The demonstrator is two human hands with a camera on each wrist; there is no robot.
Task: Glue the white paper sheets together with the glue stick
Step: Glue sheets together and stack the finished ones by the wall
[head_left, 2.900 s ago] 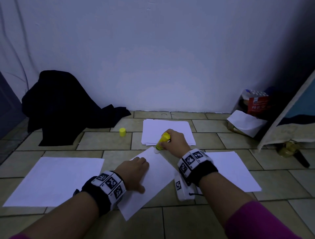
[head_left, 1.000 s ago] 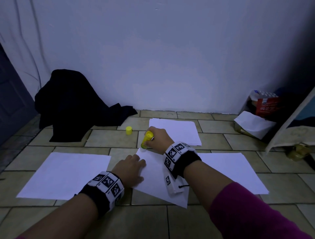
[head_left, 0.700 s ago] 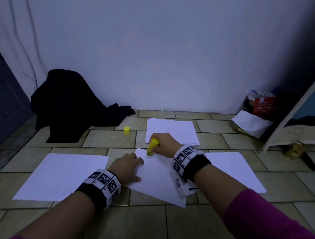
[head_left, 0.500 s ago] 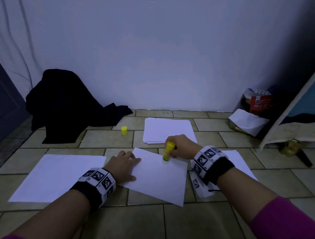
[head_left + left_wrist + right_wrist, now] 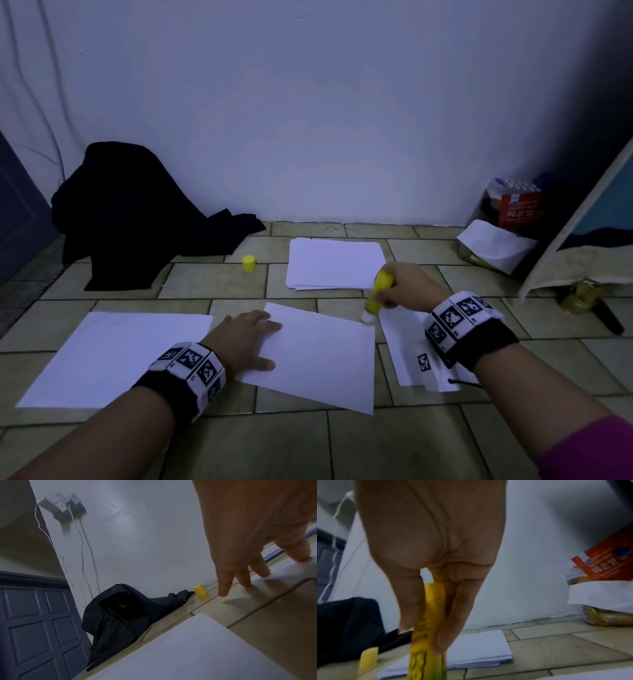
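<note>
A white sheet (image 5: 318, 356) lies askew on the tiled floor in front of me. My left hand (image 5: 245, 337) presses flat on its left edge with straight fingers (image 5: 243, 577). My right hand (image 5: 406, 286) grips the yellow glue stick (image 5: 376, 294) upright, its white tip touching the sheet's far right corner. In the right wrist view the fingers (image 5: 412, 608) wrap the glue stick (image 5: 428, 635). Another sheet (image 5: 407, 346) lies under my right wrist, one more sheet (image 5: 113, 356) at the left. A paper stack (image 5: 334, 262) sits farther back.
The yellow cap (image 5: 249, 263) stands on the floor left of the stack, also visible as the cap (image 5: 200, 592). A black cloth heap (image 5: 137, 212) lies against the wall at left. Bags and a red packet (image 5: 517, 209) crowd the right corner beside a leaning board (image 5: 582, 219).
My right hand has drawn the glue stick rightward along the sheet's far edge, from its left corner to its right corner. The left hand stays pressed on the sheet.
</note>
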